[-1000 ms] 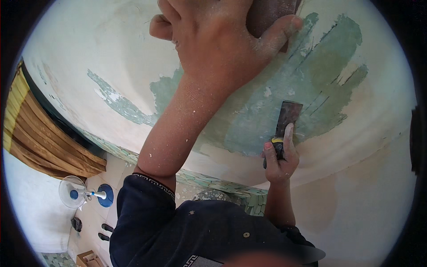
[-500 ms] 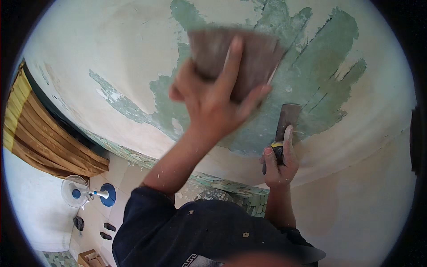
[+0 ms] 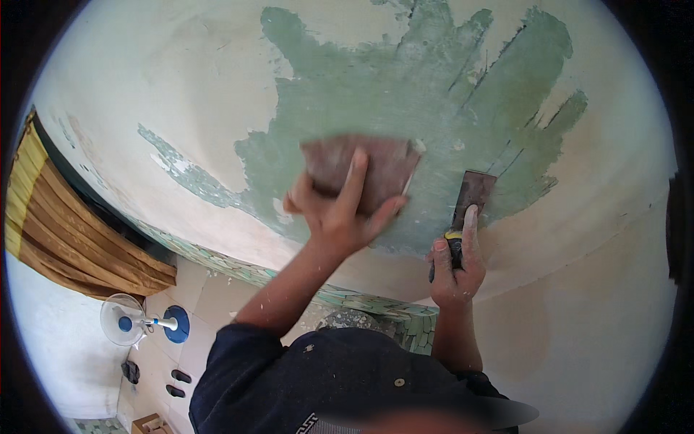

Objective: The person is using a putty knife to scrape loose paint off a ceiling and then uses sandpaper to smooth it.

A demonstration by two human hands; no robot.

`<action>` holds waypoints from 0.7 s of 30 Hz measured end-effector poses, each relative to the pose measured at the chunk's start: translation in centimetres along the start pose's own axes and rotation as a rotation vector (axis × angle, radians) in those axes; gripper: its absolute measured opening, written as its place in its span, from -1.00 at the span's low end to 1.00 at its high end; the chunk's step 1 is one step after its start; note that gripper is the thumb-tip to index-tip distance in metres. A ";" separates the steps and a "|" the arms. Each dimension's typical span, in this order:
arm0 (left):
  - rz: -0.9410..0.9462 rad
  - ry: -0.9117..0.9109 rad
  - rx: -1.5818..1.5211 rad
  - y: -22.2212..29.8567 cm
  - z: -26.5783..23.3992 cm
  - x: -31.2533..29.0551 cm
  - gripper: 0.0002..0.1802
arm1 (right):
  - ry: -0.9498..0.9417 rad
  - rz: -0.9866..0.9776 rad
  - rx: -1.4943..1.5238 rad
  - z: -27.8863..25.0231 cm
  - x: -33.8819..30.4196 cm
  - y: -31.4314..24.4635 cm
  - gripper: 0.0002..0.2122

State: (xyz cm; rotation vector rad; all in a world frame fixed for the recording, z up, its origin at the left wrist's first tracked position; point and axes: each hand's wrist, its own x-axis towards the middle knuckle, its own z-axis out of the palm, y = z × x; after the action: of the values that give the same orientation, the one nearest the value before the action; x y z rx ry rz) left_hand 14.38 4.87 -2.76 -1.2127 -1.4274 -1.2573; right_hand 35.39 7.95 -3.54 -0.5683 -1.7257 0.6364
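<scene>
Left hand (image 3: 340,210) spread flat, fingers splayed, pressing a reddish-brown sanding sheet (image 3: 361,170) against the wall (image 3: 166,108); grip not curled, only palm and fingertips pinning the sheet. Right hand (image 3: 455,264) clenched around the dark handle of a putty knife (image 3: 466,206), index finger stretched up along the blade, blade tip resting at the lower edge of the exposed green patch (image 3: 405,94). Compared with half a second earlier: left hand and sheet lower on the wall, now near the patch's lower margin and closer to the right hand; putty knife unmoved. Sheet directly beneath the left fingers, its upper part showing above them; knife just beside it, apart. Below left: yellow curtain (image 3: 58,224), standing fan (image 3: 123,322) on tiled floor (image 3: 210,296).
</scene>
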 end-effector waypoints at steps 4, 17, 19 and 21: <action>-0.056 -0.001 -0.001 -0.5 0.7 -3.5 -0.03 | -0.055 0.168 0.020 -0.4 0.0 -0.3 -0.47; 0.097 0.091 0.087 4.7 -0.1 15.2 -0.05 | 0.038 -0.026 0.014 -0.7 0.5 0.1 -0.46; 0.078 0.186 0.030 2.8 1.1 9.9 -0.01 | -0.005 0.055 0.037 -1.0 0.3 -0.2 -0.46; 0.012 0.001 0.042 2.4 0.5 3.9 0.00 | 0.001 0.017 0.009 -1.0 0.4 0.2 -0.46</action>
State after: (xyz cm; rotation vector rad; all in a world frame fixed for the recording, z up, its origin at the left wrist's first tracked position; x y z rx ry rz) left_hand 16.14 5.92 1.35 -1.1906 -1.4373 -1.2135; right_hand 36.25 8.45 -3.20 -0.5770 -1.7176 0.6553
